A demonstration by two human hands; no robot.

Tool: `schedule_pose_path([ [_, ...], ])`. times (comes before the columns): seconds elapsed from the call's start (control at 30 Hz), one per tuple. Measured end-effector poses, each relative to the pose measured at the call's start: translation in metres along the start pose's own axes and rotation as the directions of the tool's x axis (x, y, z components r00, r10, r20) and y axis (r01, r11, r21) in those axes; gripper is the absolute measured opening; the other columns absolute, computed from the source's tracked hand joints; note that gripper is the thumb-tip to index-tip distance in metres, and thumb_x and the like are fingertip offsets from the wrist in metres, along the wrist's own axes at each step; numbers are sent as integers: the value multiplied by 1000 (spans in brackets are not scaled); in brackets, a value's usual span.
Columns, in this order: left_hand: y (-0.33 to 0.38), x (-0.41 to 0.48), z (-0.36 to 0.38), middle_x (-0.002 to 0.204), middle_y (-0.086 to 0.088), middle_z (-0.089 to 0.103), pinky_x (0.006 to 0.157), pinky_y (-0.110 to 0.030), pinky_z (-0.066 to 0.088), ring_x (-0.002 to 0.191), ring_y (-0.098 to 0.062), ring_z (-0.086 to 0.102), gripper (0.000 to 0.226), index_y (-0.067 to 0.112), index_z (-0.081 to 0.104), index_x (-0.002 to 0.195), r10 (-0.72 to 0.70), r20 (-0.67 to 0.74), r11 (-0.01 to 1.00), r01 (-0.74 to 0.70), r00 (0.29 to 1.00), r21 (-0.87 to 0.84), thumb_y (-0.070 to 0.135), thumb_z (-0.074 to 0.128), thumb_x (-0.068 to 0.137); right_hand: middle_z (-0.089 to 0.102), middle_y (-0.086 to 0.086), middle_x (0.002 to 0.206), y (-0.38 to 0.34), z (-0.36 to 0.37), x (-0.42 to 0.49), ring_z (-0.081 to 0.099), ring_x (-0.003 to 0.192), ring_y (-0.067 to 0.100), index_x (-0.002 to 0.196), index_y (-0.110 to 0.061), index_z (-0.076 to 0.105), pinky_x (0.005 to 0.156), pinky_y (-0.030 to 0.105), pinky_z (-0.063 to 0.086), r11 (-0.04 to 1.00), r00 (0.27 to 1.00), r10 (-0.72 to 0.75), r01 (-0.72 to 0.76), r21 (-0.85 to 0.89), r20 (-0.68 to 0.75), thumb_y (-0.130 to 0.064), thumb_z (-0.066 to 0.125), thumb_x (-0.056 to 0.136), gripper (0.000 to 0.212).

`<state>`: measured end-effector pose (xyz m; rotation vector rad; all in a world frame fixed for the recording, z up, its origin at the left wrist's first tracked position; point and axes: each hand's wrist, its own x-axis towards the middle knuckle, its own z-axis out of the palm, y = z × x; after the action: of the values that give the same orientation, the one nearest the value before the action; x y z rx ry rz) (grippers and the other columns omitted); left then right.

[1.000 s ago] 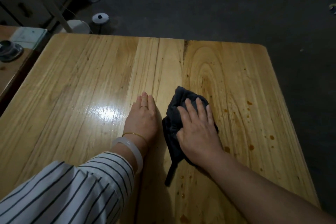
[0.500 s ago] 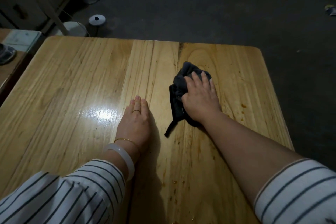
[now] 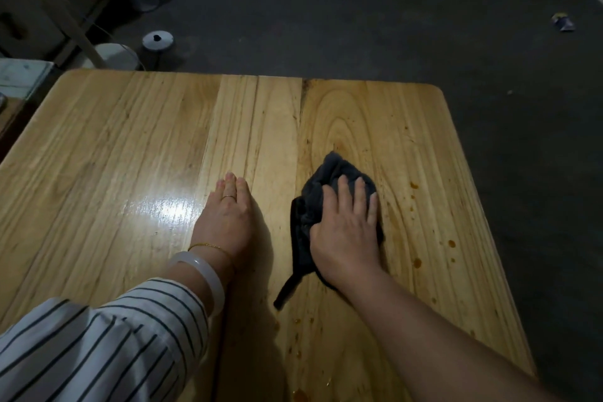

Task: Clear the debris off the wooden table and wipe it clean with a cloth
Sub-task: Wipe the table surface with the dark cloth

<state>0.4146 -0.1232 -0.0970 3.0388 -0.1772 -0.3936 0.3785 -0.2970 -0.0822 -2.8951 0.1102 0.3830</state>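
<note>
Cloth (image 3: 321, 183) now nearer, rightward

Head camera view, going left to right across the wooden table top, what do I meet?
Bright glare patch → left hand lying flat → crumpled dark grey cloth → orange-brown spots furthest right.

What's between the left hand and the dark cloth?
Only bare, shadowed wooden table, seen in the head view; the left hand and the cloth under the right hand don't touch.
</note>
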Motion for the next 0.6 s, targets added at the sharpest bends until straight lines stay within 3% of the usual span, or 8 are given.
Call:
schedule_pose_path([
  [0.13, -1, 3, 1, 156, -24, 4, 117, -36, 7, 146, -33, 6, 54, -3, 5, 148, 27, 5, 999, -27, 1000, 30, 5, 22, 97, -13, 8, 164, -7, 7, -18, -25, 147, 30, 157, -19, 5, 119, 53, -11, 994, 993, -111, 111, -10, 33, -35, 27, 97, 66],
  [0.27, -1, 4, 4, 146, -34, 28, 112, -44, 26, 137, -44, 28, 50, -12, 29, 140, 27, -91, 999, -31, 995, -45, 7, 27, 93, -7, 8, 165, -13, 8, -7, -20, 149, 32, 156, -21, 11, 119, 55, -10, 982, 982, -186, 186, -24, 16, -40, 17, 87, 72],
  [0.33, 0, 6, 9, 127, -39, 49, 97, -48, 44, 118, -49, 51, 42, -17, 49, 123, 25, -144, 999, -28, 989, -19, 4, 41, 87, -6, 8, 165, -18, 9, 10, -20, 149, 33, 156, -22, 10, 119, 56, -9, 976, 977, -211, 211, -50, 11, -41, 20, 92, 67],
  [0.4, 1, 8, 6, 107, -38, 61, 77, -49, 54, 97, -48, 64, 44, -16, 59, 106, 21, -67, 999, -18, 998, 39, 11, 36, 81, -5, 8, 165, -24, 8, 32, -18, 149, 34, 156, -23, 11, 119, 56, -9, 976, 977, -213, 213, -49, 0, -40, 28, 97, 63],
  [0.43, 1, 8, 6, 107, -38, 61, 76, -49, 55, 96, -48, 64, 47, -16, 59, 105, 16, -42, 999, -14, 999, 47, 13, 33, 80, -5, 8, 165, -26, 7, 43, -18, 149, 34, 156, -24, 12, 119, 56, -9, 977, 978, -207, 207, -47, -3, -39, 30, 98, 63],
  [0.5, 3, 8, 4, 121, -39, 53, 90, -49, 52, 112, -47, 57, 47, -17, 51, 118, 15, -31, 998, -14, 999, 60, 10, 34, 83, -5, 7, 165, -28, 2, 64, -17, 149, 33, 156, -26, 11, 119, 55, -9, 981, 982, -191, 191, -45, -2, -38, 30, 98, 62],
  [0.6, 3, 5, 1, 143, -33, 33, 110, -42, 35, 135, -40, 35, 57, -13, 31, 136, 4, -9, 999, -3, 1000, 54, 18, 38, 90, -5, 5, 166, -23, -7, 91, -17, 149, 31, 156, -28, 9, 120, 53, -9, 987, 987, -158, 158, -40, 10, -37, 29, 99, 62],
])
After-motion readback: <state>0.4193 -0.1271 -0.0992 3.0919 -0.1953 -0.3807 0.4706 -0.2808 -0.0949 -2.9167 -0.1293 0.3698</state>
